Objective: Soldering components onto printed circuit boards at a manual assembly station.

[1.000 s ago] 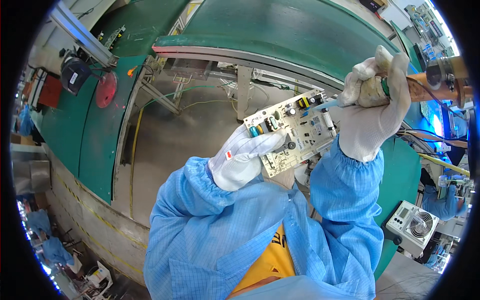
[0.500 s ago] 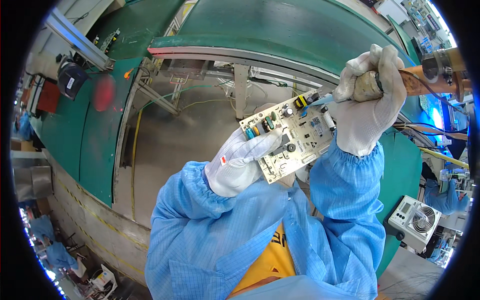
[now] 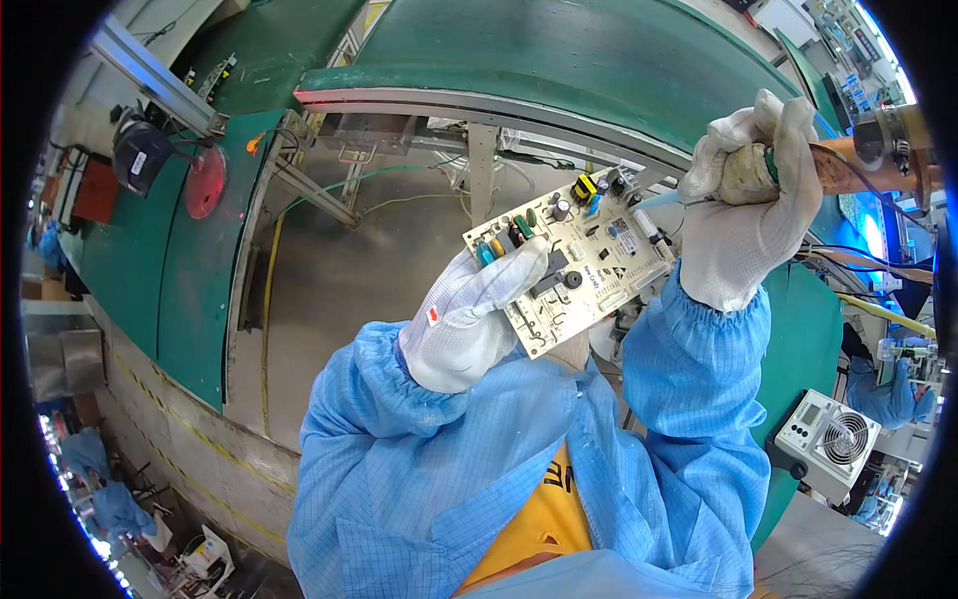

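My left hand (image 3: 464, 324), in a white glove with a small red arrow sticker, grips a pale circuit board (image 3: 589, 275) by its left side, thumb on top. The board is tilted, component side up, with capacitors, a yellow-black transformer and white connectors. To its right, my gloved right hand (image 3: 743, 230) is closed around a worn beige grip (image 3: 746, 175) of a tool whose kind I cannot make out. A pale blue tip (image 3: 661, 200) sticks out left from this hand, near the board's upper right edge. Whether it touches the board, I cannot tell.
A green conveyor belt (image 3: 519, 50) with a metal edge runs beyond my hands. A brown tube (image 3: 848, 176) with a clamp reaches in from the right. At left, a green table (image 3: 130, 260) carries a red disc (image 3: 206, 183). A white fan unit (image 3: 826, 444) stands at lower right.
The board and my left hand have shifted slightly left. My right hand has moved a little right, drawing the pale blue tip back from the board's components. The red disc looks sharper.
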A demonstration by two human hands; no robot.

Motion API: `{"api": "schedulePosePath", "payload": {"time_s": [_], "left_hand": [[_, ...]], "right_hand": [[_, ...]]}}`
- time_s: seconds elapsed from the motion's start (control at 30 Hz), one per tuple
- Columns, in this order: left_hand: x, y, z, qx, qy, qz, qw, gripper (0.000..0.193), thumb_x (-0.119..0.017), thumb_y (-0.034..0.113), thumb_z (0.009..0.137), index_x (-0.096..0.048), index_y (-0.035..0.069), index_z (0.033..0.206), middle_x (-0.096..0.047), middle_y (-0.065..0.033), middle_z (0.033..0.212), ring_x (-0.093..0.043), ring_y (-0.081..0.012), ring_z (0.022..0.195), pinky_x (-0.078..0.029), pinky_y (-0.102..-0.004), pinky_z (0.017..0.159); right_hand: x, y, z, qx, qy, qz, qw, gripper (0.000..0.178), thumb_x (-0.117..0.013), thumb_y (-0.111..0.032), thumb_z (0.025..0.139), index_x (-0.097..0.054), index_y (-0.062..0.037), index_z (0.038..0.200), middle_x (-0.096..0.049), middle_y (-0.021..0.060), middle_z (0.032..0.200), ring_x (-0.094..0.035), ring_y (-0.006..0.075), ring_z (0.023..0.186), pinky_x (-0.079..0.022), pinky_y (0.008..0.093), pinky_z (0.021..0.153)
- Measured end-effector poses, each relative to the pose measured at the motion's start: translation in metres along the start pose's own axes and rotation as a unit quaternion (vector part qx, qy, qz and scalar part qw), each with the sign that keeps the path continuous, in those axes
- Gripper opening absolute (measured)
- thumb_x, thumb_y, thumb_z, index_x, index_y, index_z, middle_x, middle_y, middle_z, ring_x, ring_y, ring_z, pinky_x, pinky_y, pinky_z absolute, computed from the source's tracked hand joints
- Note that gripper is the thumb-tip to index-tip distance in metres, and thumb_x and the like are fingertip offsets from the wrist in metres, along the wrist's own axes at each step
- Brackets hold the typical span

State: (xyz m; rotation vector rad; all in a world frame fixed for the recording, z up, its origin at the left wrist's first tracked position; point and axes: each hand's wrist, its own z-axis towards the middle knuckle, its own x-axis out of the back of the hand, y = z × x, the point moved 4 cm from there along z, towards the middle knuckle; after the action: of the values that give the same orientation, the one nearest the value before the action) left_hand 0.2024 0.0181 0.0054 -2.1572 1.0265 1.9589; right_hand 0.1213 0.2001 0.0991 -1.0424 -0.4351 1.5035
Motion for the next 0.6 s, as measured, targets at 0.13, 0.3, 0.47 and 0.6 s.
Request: {"api": "schedulePosePath", "payload": {"time_s": [0.13, 0.3, 0.47, 0.6], "left_hand": [[-0.003, 0.0, 0.002, 0.007, -0.02, -0.005, 1.0, 0.039, -0.059, 0.016, 0.093, -0.049, 0.0, 0.127, -0.062, -0.0144, 0.117, -0.064, -0.0243, 0.104, -0.056, -0.0357, 0.088], [-0.002, -0.001, 0.002, 0.012, 0.002, -0.009, 1.0, 0.039, -0.059, 0.016, 0.093, -0.049, 0.0, 0.127, -0.062, -0.0143, 0.117, -0.064, -0.0244, 0.104, -0.056, -0.0357, 0.088], [-0.001, -0.001, 0.003, 0.013, -0.002, -0.007, 1.0, 0.04, -0.06, 0.017, 0.093, -0.049, -0.001, 0.127, -0.061, -0.0143, 0.117, -0.064, -0.0248, 0.105, -0.056, -0.0366, 0.089], [0.002, 0.001, 0.006, -0.004, -0.009, -0.007, 1.0, 0.039, -0.06, 0.017, 0.093, -0.05, -0.001, 0.126, -0.061, -0.0156, 0.117, -0.063, -0.0254, 0.106, -0.054, -0.0376, 0.092]], "right_hand": [[-0.002, -0.002, 0.0, -0.012, 0.051, -0.018, 0.998, 0.026, -0.059, -0.026, 0.088, -0.06, -0.0011, 0.093, -0.058, 0.0079, 0.071, -0.053, 0.0156, 0.051, -0.038, 0.0232, 0.035], [-0.001, -0.004, 0.001, -0.022, 0.016, 0.016, 0.999, 0.022, -0.059, -0.025, 0.087, -0.057, -0.0031, 0.086, -0.057, 0.0082, 0.07, -0.054, 0.0155, 0.052, -0.038, 0.0239, 0.036], [-0.003, -0.009, -0.001, 0.073, 0.015, -0.129, 0.989, 0.031, -0.06, -0.031, 0.089, -0.063, -0.0006, 0.088, -0.058, 0.0084, 0.071, -0.055, 0.0152, 0.055, -0.04, 0.0246, 0.038], [0.01, -0.005, -0.001, 0.008, -0.042, 0.039, 0.998, 0.044, -0.046, -0.038, 0.099, -0.062, 0.0012, 0.107, -0.064, 0.0083, 0.085, -0.063, 0.0145, 0.076, -0.053, 0.0269, 0.061]]}}
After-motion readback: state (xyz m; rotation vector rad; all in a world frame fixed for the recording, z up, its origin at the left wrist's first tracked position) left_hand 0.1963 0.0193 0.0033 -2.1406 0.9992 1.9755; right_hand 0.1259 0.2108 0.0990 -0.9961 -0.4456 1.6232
